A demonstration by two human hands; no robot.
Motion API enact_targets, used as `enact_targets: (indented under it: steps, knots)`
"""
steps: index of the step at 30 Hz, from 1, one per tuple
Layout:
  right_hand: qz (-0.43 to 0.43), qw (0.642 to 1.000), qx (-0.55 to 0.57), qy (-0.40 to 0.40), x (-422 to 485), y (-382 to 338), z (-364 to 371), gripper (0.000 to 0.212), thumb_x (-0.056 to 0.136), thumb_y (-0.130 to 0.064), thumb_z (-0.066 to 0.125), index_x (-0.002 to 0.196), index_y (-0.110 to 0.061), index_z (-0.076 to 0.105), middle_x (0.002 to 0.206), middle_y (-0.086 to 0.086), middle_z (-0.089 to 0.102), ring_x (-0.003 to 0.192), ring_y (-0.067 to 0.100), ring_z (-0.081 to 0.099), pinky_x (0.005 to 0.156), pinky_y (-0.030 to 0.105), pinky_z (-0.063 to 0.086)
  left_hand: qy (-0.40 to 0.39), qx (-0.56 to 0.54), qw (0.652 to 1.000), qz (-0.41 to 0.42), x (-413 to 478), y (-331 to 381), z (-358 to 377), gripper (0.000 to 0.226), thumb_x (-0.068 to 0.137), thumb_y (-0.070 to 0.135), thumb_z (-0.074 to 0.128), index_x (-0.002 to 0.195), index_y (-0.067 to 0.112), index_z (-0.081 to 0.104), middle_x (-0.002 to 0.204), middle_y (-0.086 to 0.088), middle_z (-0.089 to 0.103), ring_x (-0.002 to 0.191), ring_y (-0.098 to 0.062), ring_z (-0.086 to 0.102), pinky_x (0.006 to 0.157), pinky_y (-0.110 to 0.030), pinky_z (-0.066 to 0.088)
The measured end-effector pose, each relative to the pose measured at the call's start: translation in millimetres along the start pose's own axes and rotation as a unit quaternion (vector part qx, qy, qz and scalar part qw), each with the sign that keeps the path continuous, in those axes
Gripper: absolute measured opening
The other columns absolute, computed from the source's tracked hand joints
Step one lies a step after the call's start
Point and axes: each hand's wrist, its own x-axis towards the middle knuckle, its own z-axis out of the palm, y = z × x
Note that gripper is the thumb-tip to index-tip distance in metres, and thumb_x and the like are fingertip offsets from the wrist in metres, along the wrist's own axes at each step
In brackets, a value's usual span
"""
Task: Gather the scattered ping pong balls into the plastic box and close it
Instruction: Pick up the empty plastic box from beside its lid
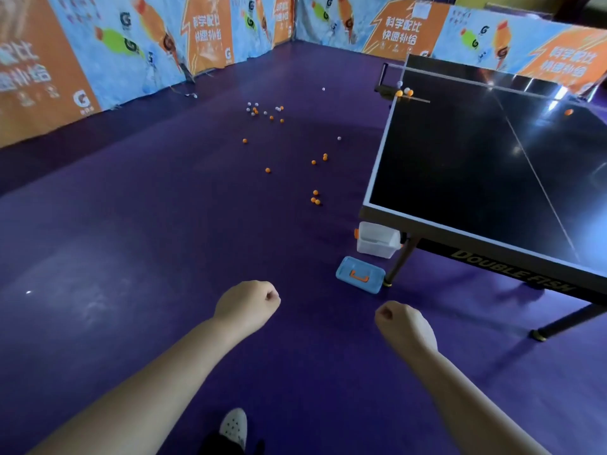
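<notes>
Purple rubber flooring (164,241) spreads beneath us, and we hold our left hand (248,303) and right hand (402,325) out front, each curled into a fist with nothing showing inside. Just beyond, the blue rectangular lid with an orange handle (360,274) lies beside the clear plastic box (377,241), presumably left open for filling. Farther out, small orange and white ping pong balls (315,197) lie scattered beside the black table-tennis table (460,159).

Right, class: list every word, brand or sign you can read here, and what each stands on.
"DOUBLE FISH": side rail of the ping pong table.
"科学配比 快速补给": orange panels of the barrier banners.
"G": logo, repeated on those banners.
Small print beneath the slogans: too blurred to read.
</notes>
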Motion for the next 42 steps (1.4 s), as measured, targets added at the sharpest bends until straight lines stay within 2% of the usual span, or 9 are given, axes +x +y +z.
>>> enact_targets:
  steps: [7, 14, 20, 22, 25, 30, 34, 39, 42]
  knots:
    - [0.030, 0.999, 0.042, -0.012, 81, -122, 20, 0.028, 0.087, -0.022, 0.042, 0.059, -0.024, 0.044, 0.058, -0.005, 0.053, 0.050, 0.015, 0.044, 0.045, 0.024, 0.031, 0.002, 0.008, 1.000, 0.015, 133, -57, -73, 0.025, 0.091, 0.028, 0.041, 0.091, 0.024, 0.066, 0.084, 0.006, 0.069, 0.079, -0.015, 0.063, 0.068, -0.033, 0.051]
    - [0.071, 0.996, 0.042, 0.026, 179, -166, 24, 0.023, 0.086, -0.019, 0.043, 0.064, -0.013, 0.048, 0.060, 0.000, 0.053, 0.054, 0.021, 0.042, 0.047, 0.026, 0.030, -0.052, -0.009, 0.998, 0.030, 256, -62, -84, 0.024, 0.091, 0.028, 0.042, 0.091, 0.025, 0.066, 0.083, 0.007, 0.069, 0.077, -0.015, 0.064, 0.068, -0.035, 0.053]
    - [0.074, 0.994, 0.074, 0.012, 307, -196, 13, 0.023, 0.089, -0.017, 0.043, 0.088, -0.020, 0.065, 0.072, -0.006, 0.056, 0.061, 0.014, 0.051, 0.052, 0.027, 0.036, -0.059, -0.001, 0.997, 0.046, 392, -35, -91, 0.025, 0.090, 0.027, 0.041, 0.086, 0.022, 0.065, 0.077, 0.000, 0.067, 0.061, -0.015, 0.054, 0.056, -0.030, 0.043]
    - [0.084, 0.991, 0.102, -0.005, 359, -204, 7, 0.019, 0.090, -0.017, 0.046, 0.095, -0.020, 0.064, 0.070, -0.012, 0.053, 0.058, 0.004, 0.047, 0.050, 0.024, 0.036, -0.060, 0.003, 0.997, 0.038, 446, -23, -97, 0.025, 0.091, 0.026, 0.041, 0.086, 0.021, 0.065, 0.069, 0.001, 0.063, 0.057, -0.012, 0.048, 0.054, -0.029, 0.040]
    - [0.084, 0.988, 0.120, -0.040, 411, -218, -4, 0.023, 0.088, -0.018, 0.046, 0.105, -0.023, 0.062, 0.081, -0.010, 0.056, 0.068, 0.008, 0.053, 0.052, 0.024, 0.036, -0.068, 0.017, 0.997, 0.040, 501, -7, -108, 0.026, 0.091, 0.028, 0.040, 0.086, 0.022, 0.065, 0.066, 0.005, 0.058, 0.055, -0.012, 0.047, 0.053, -0.028, 0.039]
    - [0.106, 0.984, 0.127, -0.066, 510, -242, -17, 0.023, 0.087, -0.023, 0.041, 0.090, -0.025, 0.064, 0.081, -0.005, 0.066, 0.072, 0.015, 0.065, 0.061, 0.031, 0.051, -0.070, 0.030, 0.996, 0.039, 600, 13, -127, 0.025, 0.091, 0.027, 0.040, 0.085, 0.023, 0.064, 0.070, 0.005, 0.060, 0.059, -0.013, 0.050, 0.053, -0.027, 0.039]
    - [0.132, 0.980, 0.127, -0.073, 569, -262, -17, 0.027, 0.086, -0.018, 0.038, 0.061, -0.027, 0.046, 0.062, -0.004, 0.060, 0.057, 0.014, 0.061, 0.050, 0.026, 0.042, -0.100, 0.038, 0.993, 0.047, 671, 14, -132, 0.025, 0.091, 0.026, 0.040, 0.082, 0.021, 0.063, 0.064, 0.006, 0.054, 0.055, -0.012, 0.045, 0.052, -0.027, 0.036]
    - [0.213, 0.966, 0.135, -0.063, 635, -283, -8, 0.026, 0.087, -0.014, 0.039, 0.080, -0.013, 0.064, 0.077, 0.004, 0.068, 0.067, 0.021, 0.067, 0.054, 0.026, 0.043, -0.148, 0.053, 0.983, 0.096, 774, 22, -138, 0.025, 0.091, 0.026, 0.040, 0.079, 0.021, 0.062, 0.060, 0.007, 0.051, 0.053, -0.011, 0.043, 0.051, -0.028, 0.036]
    - [0.246, 0.958, 0.139, -0.044, 660, -297, -2, 0.023, 0.086, -0.013, 0.043, 0.075, -0.009, 0.063, 0.070, 0.003, 0.063, 0.057, 0.017, 0.053, 0.052, 0.026, 0.035, -0.183, 0.068, 0.971, 0.136, 832, 33, -146, 0.024, 0.092, 0.028, 0.040, 0.082, 0.026, 0.062, 0.067, 0.007, 0.060, 0.056, -0.010, 0.049, 0.053, -0.027, 0.040]
